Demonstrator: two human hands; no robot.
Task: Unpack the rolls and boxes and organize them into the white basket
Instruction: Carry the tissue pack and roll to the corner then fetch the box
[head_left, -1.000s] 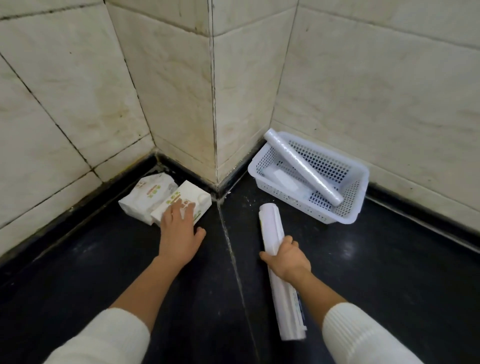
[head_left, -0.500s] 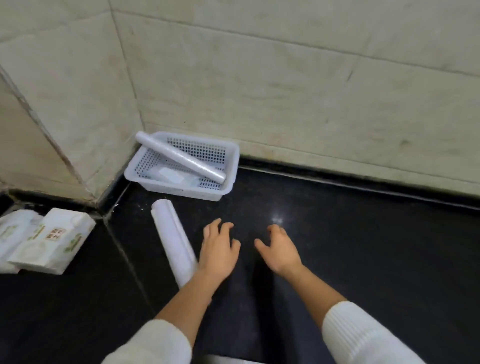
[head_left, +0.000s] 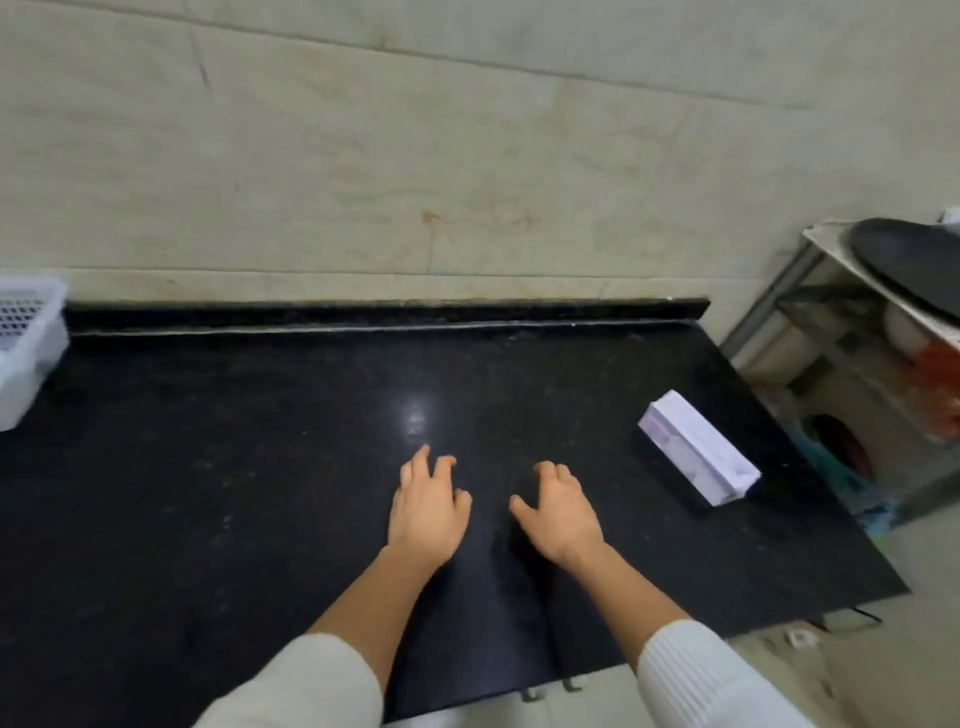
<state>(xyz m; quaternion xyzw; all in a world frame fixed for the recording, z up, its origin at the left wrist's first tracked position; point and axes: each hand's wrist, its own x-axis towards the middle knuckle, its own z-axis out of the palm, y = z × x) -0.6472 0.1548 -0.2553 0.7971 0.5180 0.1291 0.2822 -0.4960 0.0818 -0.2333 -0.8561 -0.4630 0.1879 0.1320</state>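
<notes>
A long white box (head_left: 698, 454) lies on the black countertop (head_left: 260, 467) near its right edge, angled away from me. The white perforated basket (head_left: 28, 353) shows only as a corner at the far left edge; its contents are out of view. My left hand (head_left: 428, 506) and my right hand (head_left: 563, 512) hover side by side over the middle of the counter, fingers spread and holding nothing. The right hand is a hand's width left of the box and not touching it. The rolls and tissue packs are out of frame.
A tiled wall (head_left: 467, 156) backs the counter behind a low black upstand. Past the counter's right end stands a metal rack (head_left: 857, 364) with a dark pan (head_left: 914, 270) on top and items on lower shelves. The counter's front edge runs just below my forearms.
My view has swung right, away from the corner, roll and tissue packs. Both hands let go of those items and now hover empty. The white box has come into view on the right.
</notes>
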